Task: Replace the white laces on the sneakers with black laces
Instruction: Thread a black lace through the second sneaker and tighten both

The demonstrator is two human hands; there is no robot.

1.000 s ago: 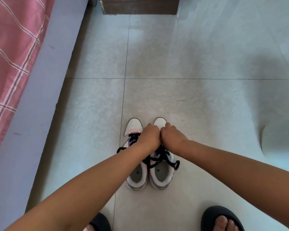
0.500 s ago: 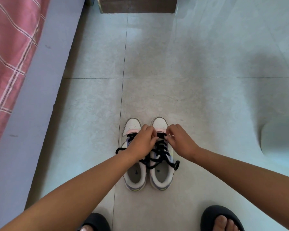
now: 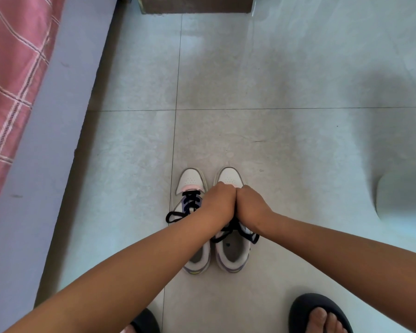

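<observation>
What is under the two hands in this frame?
The left hand and right hand, pressed together, cover the middle of the right sneaker. Black laces trail out below them. The fingers and what they grip are hidden.

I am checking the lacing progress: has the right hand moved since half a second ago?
Yes. The right hand moved inward against the still right sneaker, and now touches the left hand over its laces.
</observation>
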